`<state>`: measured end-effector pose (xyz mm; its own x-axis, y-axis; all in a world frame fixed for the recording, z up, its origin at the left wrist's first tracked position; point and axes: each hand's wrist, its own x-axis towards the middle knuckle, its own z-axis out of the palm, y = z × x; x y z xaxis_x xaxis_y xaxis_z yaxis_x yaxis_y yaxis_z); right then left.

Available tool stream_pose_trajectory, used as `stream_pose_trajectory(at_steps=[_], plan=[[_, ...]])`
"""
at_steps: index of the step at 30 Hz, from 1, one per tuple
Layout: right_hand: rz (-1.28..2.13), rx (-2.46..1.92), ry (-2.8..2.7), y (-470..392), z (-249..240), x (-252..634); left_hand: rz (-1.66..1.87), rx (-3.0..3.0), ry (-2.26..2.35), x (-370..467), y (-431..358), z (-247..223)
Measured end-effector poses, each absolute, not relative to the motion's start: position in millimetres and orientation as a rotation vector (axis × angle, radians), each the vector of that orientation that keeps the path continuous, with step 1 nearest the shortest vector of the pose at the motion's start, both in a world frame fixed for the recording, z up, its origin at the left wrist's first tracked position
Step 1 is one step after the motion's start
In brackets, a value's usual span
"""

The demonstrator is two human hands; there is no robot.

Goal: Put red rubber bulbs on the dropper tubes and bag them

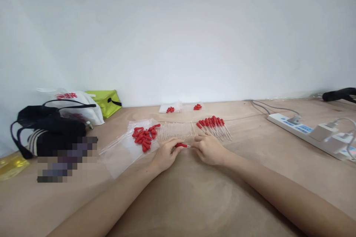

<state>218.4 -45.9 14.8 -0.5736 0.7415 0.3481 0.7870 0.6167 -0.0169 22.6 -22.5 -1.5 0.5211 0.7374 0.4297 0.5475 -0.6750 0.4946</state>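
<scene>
Between my two hands is a red rubber bulb (182, 144), pinched by my left hand (166, 154). My right hand (208, 149) pinches a thin clear tube (189, 146) whose end meets the bulb. Beyond my hands a row of clear tubes (176, 130) lies on the table. To its right are several tubes fitted with red bulbs (214, 121), fanned side by side. Loose red bulbs (144, 137) are heaped on a clear plastic bag (119, 159) to the left.
Two small bags with red bulbs (170, 110) (197, 107) lie near the wall. A white power strip (294, 127) with chargers and cables is at right. A black bag (55, 133), white plastic bag (96, 109) and green bag (107, 105) stand at left.
</scene>
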Motion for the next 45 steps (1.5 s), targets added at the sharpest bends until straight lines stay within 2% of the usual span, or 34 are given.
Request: stream_pose_trajectory(at_steps=[3,7,12,19,25,31,34,37,40,45], plan=[[-0.077,-1.509,-2.294,-31.7,18.7,234.4,0.960,2.413,1.248,16.8,-21.7,-4.3],[0.064,-1.961,-1.804,-3.9,18.4,256.8,0.802,2.434,1.273,14.7,-25.7,-1.5],[0.051,-2.193,-1.581,14.5,12.6,263.4,0.766,2.473,1.218,16.3,-29.1,1.2],[-0.013,-2.263,-1.619,14.4,5.8,267.0,0.732,2.497,1.216,16.6,-28.2,1.2],[-0.162,-2.010,-1.839,8.2,8.2,240.1,0.756,2.491,1.187,17.6,-28.3,3.3],[-0.045,-2.064,-1.921,20.3,9.4,195.9,0.773,2.522,1.190,17.5,-27.9,-0.3],[-0.011,-2.116,-1.880,29.0,9.1,186.3,0.744,2.587,1.336,12.3,-24.2,3.5],[0.021,-2.152,-1.858,33.8,8.7,182.9,0.598,2.723,1.666,-0.7,-15.7,19.5],[0.054,-2.179,-1.844,35.2,8.6,181.9,0.297,2.647,1.964,-18.3,-6.1,42.2],[0.110,-2.204,-1.824,35.8,9.3,183.0,-0.065,2.438,1.980,-34.2,-1.4,62.8]])
